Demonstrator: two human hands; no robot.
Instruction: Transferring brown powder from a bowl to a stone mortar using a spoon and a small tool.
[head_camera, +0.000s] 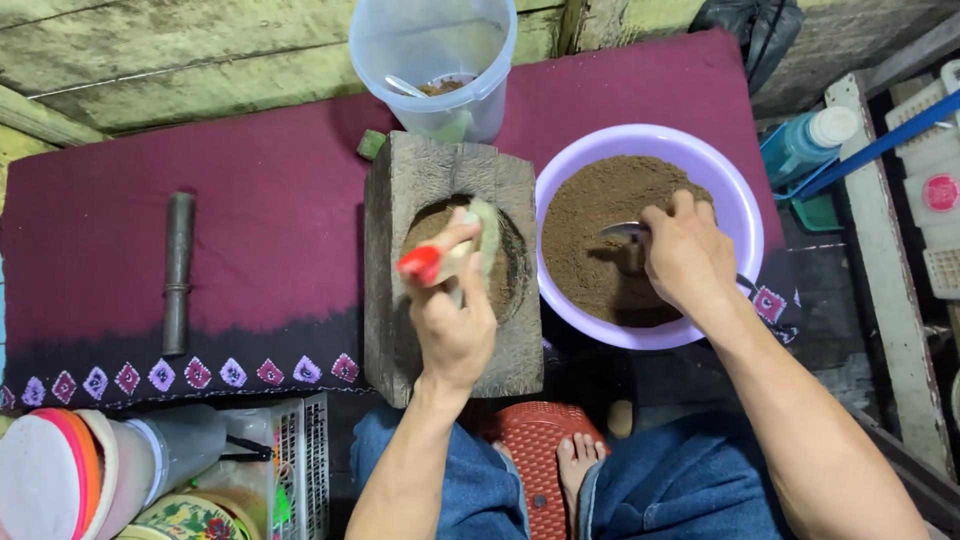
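Left hand (455, 325) clamped on a small brush (465, 245) with red handle end, bristles over the hollow of the wooden mortar block (400, 300). Right hand (690, 255) closed on a metal spoon (622, 230) in the purple basin (745, 215) of brown powder (590, 215). Brush looks light, soft-tipped — hold by handle; powder loose, spills easily. One brush, one spoon, one basin, one block.

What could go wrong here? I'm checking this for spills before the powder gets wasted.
The bowl is piled high with brown powder, and the right hand digs a spoon into it near the rim, so some could tip onto the cloth. The left hand sweeps a brush in the shallow hollow of the wooden block; powder may flick over its edge. The tub stands right behind the block and could be knocked.
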